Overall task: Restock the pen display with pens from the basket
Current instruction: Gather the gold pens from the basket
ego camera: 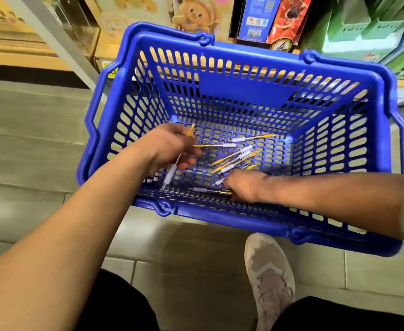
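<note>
Inside the basket [241, 90] on the floor [29, 144], the left hand [172, 149] grips one pen [172, 174]. The right hand [244, 187] reaches among loose pens [240, 156] by the basket's near wall; its grip I cannot tell. Many pens remain, so restocking seems early.

both forearms outstretched, left hand [170, 146] fingers [187, 162] curled round a pen [171, 174], right hand [244, 186] palm down, its fingers hidden

No lettering can be read anywhere here. The blue box [255, 17] and the red box [289, 17] carry printed panels, and the green boxes [363, 27] show rows of pale characters, but all of it is too blurred to make out.
</note>
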Available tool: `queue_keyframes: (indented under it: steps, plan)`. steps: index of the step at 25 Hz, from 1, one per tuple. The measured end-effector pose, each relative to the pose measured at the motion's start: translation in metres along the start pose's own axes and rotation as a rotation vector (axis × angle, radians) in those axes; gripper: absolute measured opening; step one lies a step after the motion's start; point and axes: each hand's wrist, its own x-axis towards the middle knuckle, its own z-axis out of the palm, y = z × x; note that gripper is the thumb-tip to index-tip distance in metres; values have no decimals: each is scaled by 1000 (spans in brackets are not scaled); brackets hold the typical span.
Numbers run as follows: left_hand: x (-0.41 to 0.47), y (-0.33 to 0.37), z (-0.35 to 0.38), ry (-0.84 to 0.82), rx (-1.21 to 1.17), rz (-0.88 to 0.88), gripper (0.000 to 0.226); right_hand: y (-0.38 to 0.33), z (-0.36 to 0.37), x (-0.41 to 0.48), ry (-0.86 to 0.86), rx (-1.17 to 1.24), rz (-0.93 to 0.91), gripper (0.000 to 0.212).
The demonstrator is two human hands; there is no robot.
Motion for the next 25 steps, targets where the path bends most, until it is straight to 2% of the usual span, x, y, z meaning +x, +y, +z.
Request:
queue_keyframes:
  steps: [2, 4, 7, 9, 12, 15, 18, 20, 21, 22, 25]
  plan:
    - [-4, 3, 1, -17, -73, -14, 16, -7, 12, 1, 20, -131, -59, 30]
    - [-9, 5, 4, -44, -116, -19, 15, -8, 13, 1, 53, -96, -80, 31]
    - [-11, 6, 6, -40, -172, -16, 9, 5, -16, 2, 179, 301, -42, 14]
    - [-9, 6, 6, 4, -174, -1, 10, 15, -51, -2, 266, 663, -16, 14]
    - [-5, 1, 5, 84, -53, 57, 18, 20, -97, -9, 319, 1131, -101, 15]
    - [-4, -2, 5, 67, 24, 94, 23, 16, -118, -6, 302, 1436, -156, 16]
    - [-4, -2, 3, -8, -107, 72, 20, 9, -124, -1, 297, 1644, -183, 17]
    - [-3, -1, 1, -19, -173, 70, 13, 14, -120, -2, 229, 1789, -204, 20]
    - [-3, 0, 0, -17, -190, 67, 11, 20, -115, -3, 185, 1788, -184, 23]
    - [-3, 0, 0, -11, -201, 57, 10, 26, -109, -4, 167, 1644, -128, 24]
    - [-5, 2, 0, -12, -254, 13, 16, 50, -75, -6, 94, 619, 55, 23]
